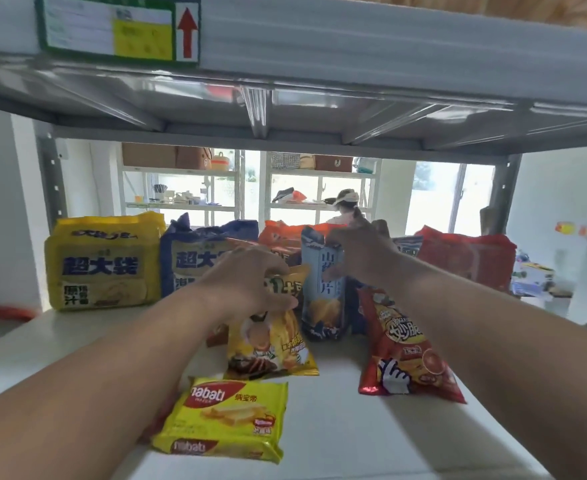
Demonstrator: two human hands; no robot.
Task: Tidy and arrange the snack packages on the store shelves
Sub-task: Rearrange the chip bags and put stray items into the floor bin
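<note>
Now both hands grip upright bags: left hand (250,289) yellow bag (271,341), right hand (361,254) blue bag (323,296).

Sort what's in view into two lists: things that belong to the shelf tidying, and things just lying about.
Part of the job:
- yellow chip bag, gripped by left hand
- tall pale-blue chip bag, held by right hand
- red crinkly snack bag
- yellow Nabati wafer pack
- big yellow multipack
- white shelf board

Lying about:
- brown cardboard boxes on far racks
- red hose
</note>
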